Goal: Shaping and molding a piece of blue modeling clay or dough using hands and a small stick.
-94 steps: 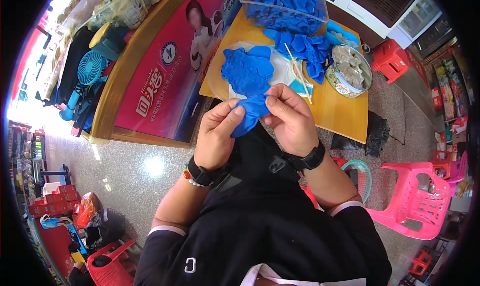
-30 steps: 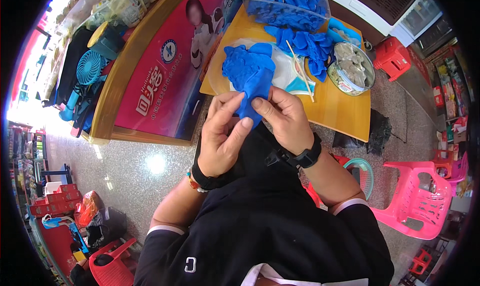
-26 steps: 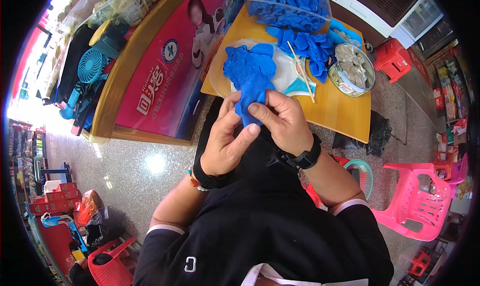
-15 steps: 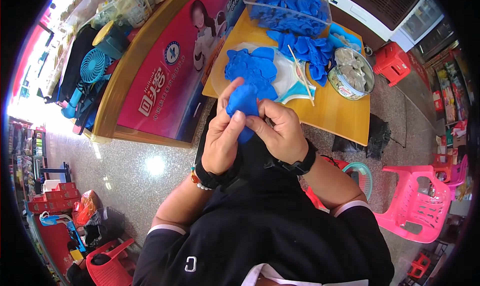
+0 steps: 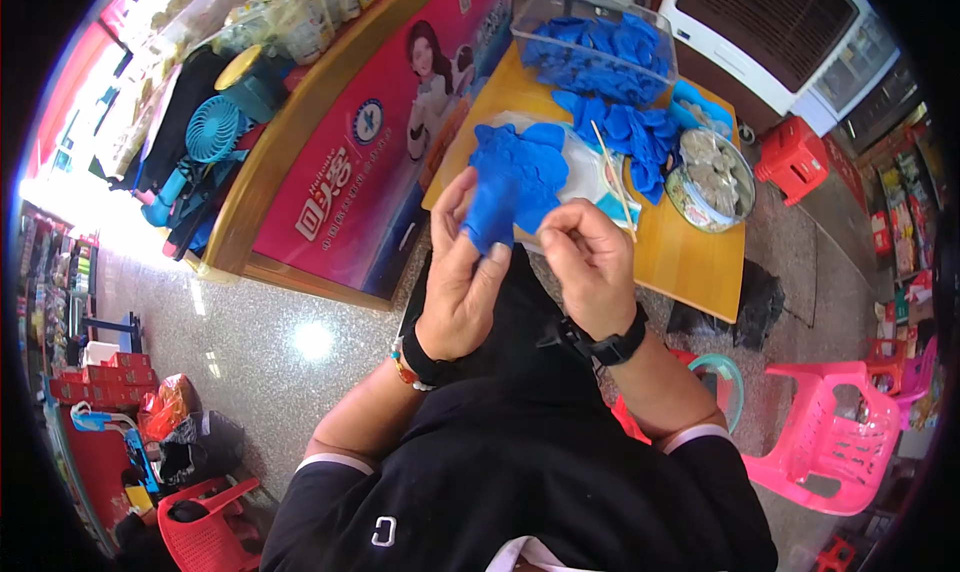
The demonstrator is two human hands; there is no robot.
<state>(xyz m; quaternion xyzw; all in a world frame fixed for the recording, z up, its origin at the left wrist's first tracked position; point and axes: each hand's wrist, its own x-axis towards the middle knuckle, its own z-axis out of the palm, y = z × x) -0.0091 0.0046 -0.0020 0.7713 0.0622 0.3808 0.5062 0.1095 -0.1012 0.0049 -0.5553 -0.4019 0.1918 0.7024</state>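
A soft, thin blue piece (image 5: pixel 492 212), slightly blurred, is gripped between the thumb and fingers of my left hand (image 5: pixel 455 297). Just right of it, my right hand (image 5: pixel 597 277) is apart from the piece, its thumb and fingertips pinched together; anything between them is too small to make out. Beyond both hands, a flat pile of similar blue pieces (image 5: pixel 535 157) lies on the table (image 5: pixel 690 272). Another heap of blue pieces (image 5: pixel 630 132) sits farther back, and a thin wooden stick (image 5: pixel 610 167) rests between the two.
A clear plastic bin (image 5: pixel 520 44) full of blue pieces stands at the table's back. A round tin (image 5: pixel 692 209) with greyish contents is at its right. A counter (image 5: pixel 225 262) runs along the left. Pink plastic chair (image 5: pixel 830 442) and red stool (image 5: pixel 790 162) stand right.
My right hand has let go of the blue piece and moved right, away from it. My left hand still holds the piece. The whole view has shifted slightly.
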